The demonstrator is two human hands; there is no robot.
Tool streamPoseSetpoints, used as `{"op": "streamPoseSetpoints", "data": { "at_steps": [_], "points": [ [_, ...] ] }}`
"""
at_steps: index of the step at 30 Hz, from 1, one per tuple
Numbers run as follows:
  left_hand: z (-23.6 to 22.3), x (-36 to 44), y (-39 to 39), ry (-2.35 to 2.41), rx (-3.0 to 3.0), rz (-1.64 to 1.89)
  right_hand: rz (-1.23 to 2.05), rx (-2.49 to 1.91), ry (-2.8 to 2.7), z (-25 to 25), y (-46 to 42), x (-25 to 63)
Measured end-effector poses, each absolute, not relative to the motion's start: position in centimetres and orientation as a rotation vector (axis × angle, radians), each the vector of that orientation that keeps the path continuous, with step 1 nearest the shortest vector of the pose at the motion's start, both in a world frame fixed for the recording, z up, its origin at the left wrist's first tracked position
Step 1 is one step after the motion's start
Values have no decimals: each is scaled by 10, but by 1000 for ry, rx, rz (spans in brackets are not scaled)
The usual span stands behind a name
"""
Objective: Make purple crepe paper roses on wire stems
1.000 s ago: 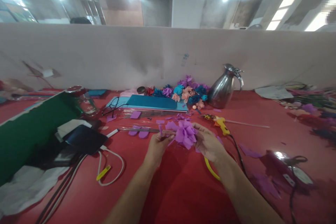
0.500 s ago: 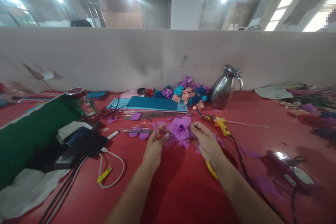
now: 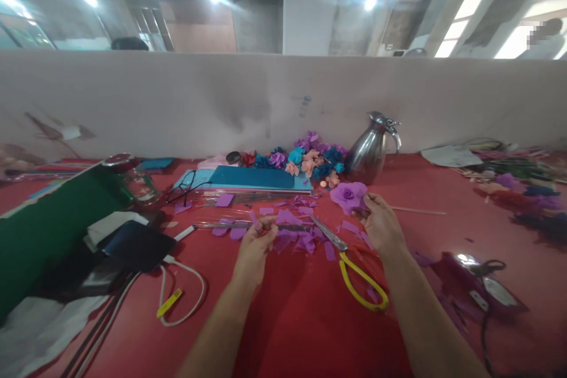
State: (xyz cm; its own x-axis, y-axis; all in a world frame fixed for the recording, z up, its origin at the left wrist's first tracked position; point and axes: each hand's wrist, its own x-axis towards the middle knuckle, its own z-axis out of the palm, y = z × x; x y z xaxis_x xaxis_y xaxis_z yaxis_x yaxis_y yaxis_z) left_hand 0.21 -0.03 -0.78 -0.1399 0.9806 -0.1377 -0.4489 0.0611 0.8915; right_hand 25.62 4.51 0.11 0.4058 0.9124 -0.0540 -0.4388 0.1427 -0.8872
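A purple paper flower [image 3: 348, 194] with a tightly curled centre is pinched by its right edge in my right hand [image 3: 384, 225]. That hand is above the table, in front of the steel jug. My left hand [image 3: 256, 248] hovers over scattered purple paper petals [image 3: 286, 239], its thumb and fingers drawn together. A narrow purple strip [image 3: 253, 218] shows just behind its fingers; whether they grip it is unclear. Between my hands lie yellow-handled scissors [image 3: 361, 277], blades pointing up and to the left. A thin dark stick [image 3: 225, 226] runs behind my left hand.
Paper flowers [image 3: 310, 156] in several colours are heaped beside the steel jug [image 3: 367, 150]. Blue sheets [image 3: 254, 176], eyeglasses [image 3: 188, 183] and a glass jar [image 3: 142, 186] stand or lie behind. A phone-like dark slab [image 3: 137, 245] and white cable [image 3: 201, 292] are at left.
My right hand has carried the flower right and slightly up, away from my left hand, uncovering the scissors. The glue gun is now hidden behind my right hand. The view has shifted slightly.
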Motion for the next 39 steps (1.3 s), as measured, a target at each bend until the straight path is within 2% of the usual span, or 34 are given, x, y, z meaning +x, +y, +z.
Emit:
{"op": "streamPoseSetpoints", "data": {
  "at_steps": [3,7,9,11,14,18,22,30,39],
  "points": [
    [-7,1,0,1031,721,1429,957,-1057,-530,10,55,283],
    [-4,0,-1,1047,741,1425,572,-1090,-352,40,73,341],
    [-3,0,-2,1061,758,1421,531,-1115,-309,50,80,356],
    [-4,1,-2,1092,796,1412,564,-1154,-291,49,82,346],
    [-7,3,-3,1129,859,1413,707,-1170,-401,32,71,285],
    [-13,5,-3,1088,866,1442,1070,-1222,-1272,8,28,178],
    [-15,3,-3,1057,826,1432,1023,-1115,-1809,0,-7,116],
    [-15,0,-1,1024,797,1503,968,-1175,-1742,0,4,103],
    [-2,-6,-4,1264,965,1611,974,-1225,-1608,-8,-1,112]
  ]
}}
